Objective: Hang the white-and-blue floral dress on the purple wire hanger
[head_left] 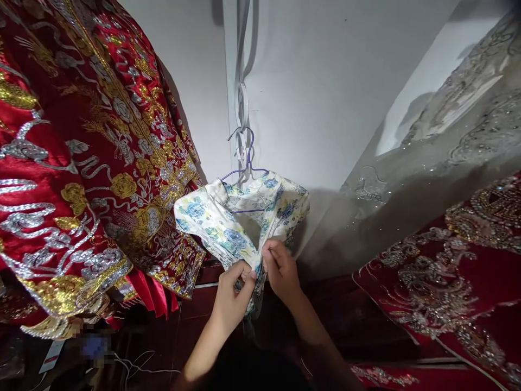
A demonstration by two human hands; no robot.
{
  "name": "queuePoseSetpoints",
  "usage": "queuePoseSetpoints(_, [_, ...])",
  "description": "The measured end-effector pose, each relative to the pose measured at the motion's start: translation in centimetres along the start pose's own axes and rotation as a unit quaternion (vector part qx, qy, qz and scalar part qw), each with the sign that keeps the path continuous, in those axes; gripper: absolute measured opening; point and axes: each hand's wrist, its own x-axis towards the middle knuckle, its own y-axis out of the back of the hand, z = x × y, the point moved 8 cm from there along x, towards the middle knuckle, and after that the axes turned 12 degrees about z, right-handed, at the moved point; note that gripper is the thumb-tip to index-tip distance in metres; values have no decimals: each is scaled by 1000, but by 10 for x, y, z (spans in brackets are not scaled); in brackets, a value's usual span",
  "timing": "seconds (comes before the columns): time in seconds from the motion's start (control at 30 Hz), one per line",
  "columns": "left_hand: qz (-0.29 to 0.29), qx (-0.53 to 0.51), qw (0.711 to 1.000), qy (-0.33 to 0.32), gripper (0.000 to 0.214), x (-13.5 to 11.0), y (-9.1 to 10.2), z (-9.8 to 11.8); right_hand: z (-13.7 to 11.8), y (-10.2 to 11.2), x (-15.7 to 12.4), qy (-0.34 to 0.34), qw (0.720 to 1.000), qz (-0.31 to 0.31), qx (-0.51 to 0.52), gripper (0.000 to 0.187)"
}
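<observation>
While on hanger (248, 163), glossy floral garment (220, 222)

**Surrounding stock, wall corner**

1. Red robe (81, 163), hangs at left; dense gold and silver embroidery of flowers and scrolls.
2. Pale sheer fabric (448, 141), at right; silver beadwork and sequins (it falls on a slant across the view).
3. Red beaded gown (459, 282), lies just below the sheer fabric.
4. White wall (325, 81), behind; a white strap (243, 65) runs down its corner.
5. Paper tag (51, 355) and thin white cable (134, 366), sit low at left.
</observation>
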Motion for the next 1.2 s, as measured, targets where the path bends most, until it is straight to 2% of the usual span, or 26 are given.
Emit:
queuePoseSetpoints(0.3, [-68, 16, 997, -14, 26, 7, 4, -9, -19, -1, 78, 74, 992, 94, -30, 12])
queuePoseSetpoints(0.5, [-65, 43, 997, -19, 26, 8, 17, -15, -54, -5, 128, 165, 973, 146, -63, 18])
queuePoseSetpoints(0.57, [-68, 52, 996, -17, 26, 4, 18, -20, -66, -3, 138, 181, 966, 162, -90, 19])
queuePoseSetpoints(0.67, [-75, 72, 994, -17, 27, 3, 18, -23, -76, -7, 141, 192, 965, 136, -113, 21])
queuePoseSetpoints(0.73, [-89, 80, 992, -28, 27, 8, 16, -17, -80, -8, 136, 208, 964, 121, -112, 21])
queuePoseSetpoints(0.83, [-83, 60, 992, -66, 19, 34, 19, 10, -86, 0, 122, 236, 956, 135, -106, 18])
queuePoseSetpoints(0.9, [-30, 43, 992, -113, 18, 60, 28, 41, -90, 6, 113, 251, 951, 145, -109, 16])
queuePoseSetpoints(0.97, [35, 36, 982, -181, 27, 87, 38, 78, -94, 11, 106, 258, 949, 147, -104, 15])
queuePoseSetpoints(1.03, [66, 43, 970, -229, 34, 112, 40, 112, -97, 16, 102, 256, 952, 143, -91, 14])
queuePoseSetpoints(1.13, [16, 116, 951, -286, 21, 135, 23, 146, -98, 21, 100, 259, 948, 154, -102, 12])
queuePoseSetpoints(1.2, [-16, 165, 936, -310, 19, 140, 11, 155, -96, 21, 103, 271, 940, 155, -135, 12])
